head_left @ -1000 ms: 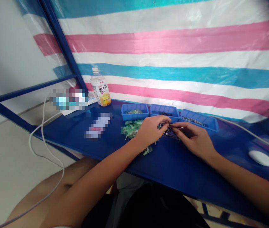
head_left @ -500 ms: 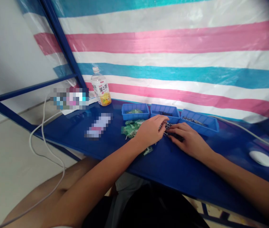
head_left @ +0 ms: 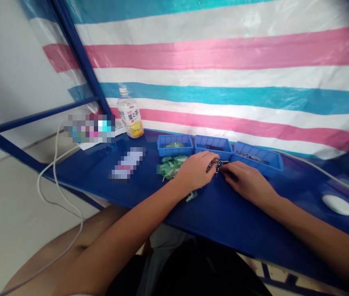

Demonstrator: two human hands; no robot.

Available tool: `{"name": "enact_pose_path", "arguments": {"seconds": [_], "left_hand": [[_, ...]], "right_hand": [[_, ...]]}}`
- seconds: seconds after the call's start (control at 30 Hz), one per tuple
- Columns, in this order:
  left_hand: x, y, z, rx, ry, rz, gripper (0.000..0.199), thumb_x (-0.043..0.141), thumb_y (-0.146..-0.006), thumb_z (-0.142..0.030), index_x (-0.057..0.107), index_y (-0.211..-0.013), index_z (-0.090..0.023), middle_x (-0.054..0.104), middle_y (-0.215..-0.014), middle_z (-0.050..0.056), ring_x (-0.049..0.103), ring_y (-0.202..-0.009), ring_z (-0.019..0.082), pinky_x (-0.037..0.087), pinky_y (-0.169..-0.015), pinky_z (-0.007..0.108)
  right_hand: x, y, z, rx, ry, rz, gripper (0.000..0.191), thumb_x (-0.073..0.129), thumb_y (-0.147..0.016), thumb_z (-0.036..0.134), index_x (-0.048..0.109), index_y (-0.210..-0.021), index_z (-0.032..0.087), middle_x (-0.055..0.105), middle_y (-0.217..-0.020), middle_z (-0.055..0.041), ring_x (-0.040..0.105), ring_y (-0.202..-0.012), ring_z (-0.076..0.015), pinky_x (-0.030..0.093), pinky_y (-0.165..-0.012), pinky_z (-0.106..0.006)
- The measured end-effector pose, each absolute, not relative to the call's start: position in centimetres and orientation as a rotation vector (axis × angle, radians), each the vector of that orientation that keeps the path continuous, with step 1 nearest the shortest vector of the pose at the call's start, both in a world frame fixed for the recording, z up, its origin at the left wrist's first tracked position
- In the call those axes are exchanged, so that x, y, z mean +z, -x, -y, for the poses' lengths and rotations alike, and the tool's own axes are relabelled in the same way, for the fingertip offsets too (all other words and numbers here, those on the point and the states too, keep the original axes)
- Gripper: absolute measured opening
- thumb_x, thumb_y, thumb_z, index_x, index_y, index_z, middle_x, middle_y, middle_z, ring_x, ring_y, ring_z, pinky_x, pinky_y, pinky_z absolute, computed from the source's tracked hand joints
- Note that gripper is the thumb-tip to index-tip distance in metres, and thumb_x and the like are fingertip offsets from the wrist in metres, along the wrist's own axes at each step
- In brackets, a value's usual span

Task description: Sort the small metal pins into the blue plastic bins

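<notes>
My left hand [head_left: 197, 169] curls over the left side of a small pile of dark and silver thin pieces [head_left: 222, 163], with some of them showing at its fingers. On the pile's right side, my right hand [head_left: 245, 181] has its fingers drawn together; a dark shape shows under them, too hidden to name. Left of my left hand lies a heap of small green packets [head_left: 169, 167], and one more green packet [head_left: 192, 196] rests below my wrist.
Behind the hands stand three blue bins: the left bin [head_left: 175, 152] holds green packets, the middle bin [head_left: 213, 153] dark pieces, the right bin [head_left: 266, 167] thin metallic pieces. A drink bottle [head_left: 132, 117], white cable [head_left: 325, 172] and white oval object [head_left: 338, 204] are on the blue table [head_left: 211, 226].
My right hand has shifted slightly to the right, its fingers drawn back from the pile, so more thin pieces show between the hands. My left hand stays nearly in place.
</notes>
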State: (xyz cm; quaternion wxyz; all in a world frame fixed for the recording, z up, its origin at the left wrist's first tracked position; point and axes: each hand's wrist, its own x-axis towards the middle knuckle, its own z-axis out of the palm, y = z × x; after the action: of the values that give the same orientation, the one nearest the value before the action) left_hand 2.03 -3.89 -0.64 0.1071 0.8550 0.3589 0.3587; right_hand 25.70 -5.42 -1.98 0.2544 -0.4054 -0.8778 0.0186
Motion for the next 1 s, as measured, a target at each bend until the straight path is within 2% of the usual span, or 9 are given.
{"name": "enact_pose_path", "arguments": {"seconds": [0.13, 0.33, 0.53, 0.63, 0.73, 0.83, 1.0], "left_hand": [[-0.6, -2.0, 3.9, 1.058, -2.527, -1.051, 0.024, 0.053, -0.105, -0.020, 0.068, -0.124, -0.018, 0.076, -0.122, 0.011, 0.071, -0.116, 0.025, 0.058, -0.104, 0.041], [-0.7, -2.0, 3.8, 1.079, -2.544, -1.022, 0.023, 0.052, -0.106, -0.021, 0.068, -0.122, -0.017, 0.076, -0.119, 0.010, 0.071, -0.113, 0.025, 0.058, -0.101, 0.041], [-0.7, -1.9, 3.9, 1.057, -2.561, -1.010, 0.025, 0.053, -0.106, -0.021, 0.068, -0.126, -0.017, 0.076, -0.123, 0.010, 0.070, -0.116, 0.025, 0.056, -0.103, 0.042], [-0.8, -1.9, 3.9, 1.038, -2.600, -1.013, 0.028, 0.060, -0.104, -0.024, 0.068, -0.130, -0.019, 0.076, -0.128, 0.009, 0.068, -0.123, 0.027, 0.050, -0.111, 0.047], [-0.8, -2.0, 3.8, 1.025, -2.608, -1.008, 0.028, 0.066, -0.103, -0.029, 0.071, -0.129, -0.021, 0.078, -0.127, 0.008, 0.068, -0.125, 0.028, 0.044, -0.115, 0.051], [-0.6, -2.0, 3.6, 1.036, -2.555, -1.003, 0.020, 0.063, -0.106, -0.030, 0.076, -0.118, -0.022, 0.081, -0.118, 0.005, 0.072, -0.117, 0.025, 0.046, -0.112, 0.048], [0.5, -2.1, 3.8, 1.140, -2.370, -0.925, 0.016, 0.065, -0.104, -0.028, 0.079, -0.107, -0.021, 0.083, -0.108, 0.004, 0.075, -0.104, 0.022, 0.055, -0.100, 0.037]], "right_hand": [[-1.9, -25.8, 5.6, 0.055, 1.091, 2.407, 0.033, 0.056, -0.101, 0.020, 0.073, -0.128, 0.029, 0.079, -0.106, -0.0084, 0.075, -0.094, -0.0283, 0.060, -0.081, -0.042], [-1.8, -25.6, 5.6, 0.070, 1.091, 2.382, 0.035, 0.053, -0.101, 0.017, 0.069, -0.131, 0.027, 0.078, -0.112, -0.0088, 0.074, -0.098, -0.0286, 0.060, -0.083, -0.043], [-1.3, -25.1, 5.9, 0.121, 1.099, 2.195, 0.022, 0.062, -0.098, 0.022, 0.071, -0.117, 0.027, 0.076, -0.105, -0.0068, 0.074, -0.089, -0.0255, 0.061, -0.080, -0.041], [-1.4, -24.9, 5.9, 0.321, 1.116, 1.994, 0.016, 0.069, -0.096, 0.027, 0.071, -0.112, 0.027, 0.076, -0.102, -0.0056, 0.074, -0.087, -0.0234, 0.063, -0.080, -0.040], [-1.8, -24.7, 5.9, 0.626, 1.069, 1.743, 0.022, 0.077, -0.094, 0.035, 0.071, -0.113, 0.026, 0.078, -0.105, -0.0062, 0.077, -0.091, -0.0234, 0.066, -0.084, -0.039], [-1.8, -24.4, 6.1, 0.767, 1.019, 1.598, 0.028, 0.084, -0.090, 0.041, 0.072, -0.111, 0.026, 0.079, -0.105, -0.0061, 0.078, -0.091, -0.0231, 0.067, -0.084, -0.039], [-1.2, -24.1, 6.6, 0.756, 1.035, 1.528, 0.029, 0.087, -0.088, 0.046, 0.074, -0.108, 0.028, 0.079, -0.103, -0.0052, 0.077, -0.086, -0.0218, 0.065, -0.078, -0.036]]}}
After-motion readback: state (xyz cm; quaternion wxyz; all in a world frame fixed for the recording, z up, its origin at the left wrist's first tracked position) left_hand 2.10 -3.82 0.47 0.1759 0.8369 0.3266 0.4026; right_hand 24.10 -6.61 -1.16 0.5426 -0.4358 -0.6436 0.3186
